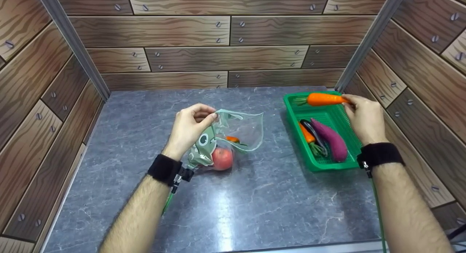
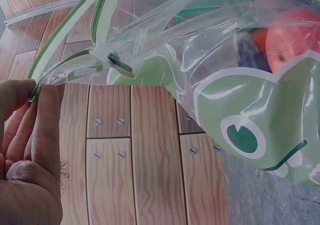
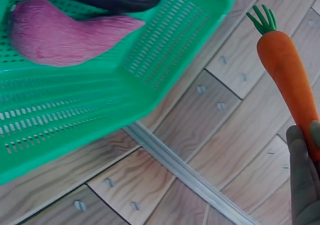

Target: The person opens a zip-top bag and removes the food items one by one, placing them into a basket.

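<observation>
My left hand [image 1: 191,127] pinches the top edge of a clear zip bag [image 1: 251,127] with a green cartoon face printed on it. The bag's mouth gapes toward the right. Inside it show a red apple [image 1: 222,159] and a small orange piece [image 1: 233,139]; a dark item beside the apple is blurred by the plastic in the left wrist view. Over the far side of a green basket [image 1: 313,165], my right hand [image 1: 366,118] holds a carrot [image 1: 324,99] by its narrow end, leafy end pointing left. The carrot [image 3: 287,75] also appears in the right wrist view.
In the basket lie a purple sweet potato [image 1: 333,140], a dark eggplant [image 1: 314,136] and another carrot [image 1: 306,132]. The grey marbled table [image 1: 153,216] is enclosed by wood-patterned panels [image 1: 185,31] at the back and sides.
</observation>
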`<state>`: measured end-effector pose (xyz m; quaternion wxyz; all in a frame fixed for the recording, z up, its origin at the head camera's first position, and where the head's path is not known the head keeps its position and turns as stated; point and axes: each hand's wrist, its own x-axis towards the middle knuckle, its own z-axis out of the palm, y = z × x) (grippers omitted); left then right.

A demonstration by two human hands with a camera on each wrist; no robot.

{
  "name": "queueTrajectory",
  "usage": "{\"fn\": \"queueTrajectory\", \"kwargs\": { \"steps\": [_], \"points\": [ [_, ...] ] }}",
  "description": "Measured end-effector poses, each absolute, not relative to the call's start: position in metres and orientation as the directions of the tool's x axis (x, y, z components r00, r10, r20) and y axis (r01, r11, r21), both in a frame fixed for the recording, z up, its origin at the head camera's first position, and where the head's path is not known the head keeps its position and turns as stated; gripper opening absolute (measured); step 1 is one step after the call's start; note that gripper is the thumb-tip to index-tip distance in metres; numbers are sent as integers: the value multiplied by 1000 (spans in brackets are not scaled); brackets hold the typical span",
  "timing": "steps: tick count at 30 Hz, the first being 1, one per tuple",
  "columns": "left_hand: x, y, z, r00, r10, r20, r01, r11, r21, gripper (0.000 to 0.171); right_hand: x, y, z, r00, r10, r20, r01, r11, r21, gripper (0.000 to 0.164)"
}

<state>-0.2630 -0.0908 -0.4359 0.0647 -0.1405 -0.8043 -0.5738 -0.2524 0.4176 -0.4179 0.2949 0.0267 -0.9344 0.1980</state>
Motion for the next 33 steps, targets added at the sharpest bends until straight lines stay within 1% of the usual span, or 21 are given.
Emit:
{"fn": "queueTrajectory", "kwargs": {
  "steps": [14,25,33],
  "points": [
    [-262,-93,-436,-951,154,269,303,289,908,16,-260,424,-454,-889,86,450,-95,927,-363,29],
    [-262,-94,-438,-954,154,259,293,276,915,15,-261,428,-473,-903,79,423,-83,932,-352,28],
    [-262,-94,-437,-954,152,258,292,282,914,16,-260,430,-481,-920,85,382,-65,929,-365,29]
  ]
}}
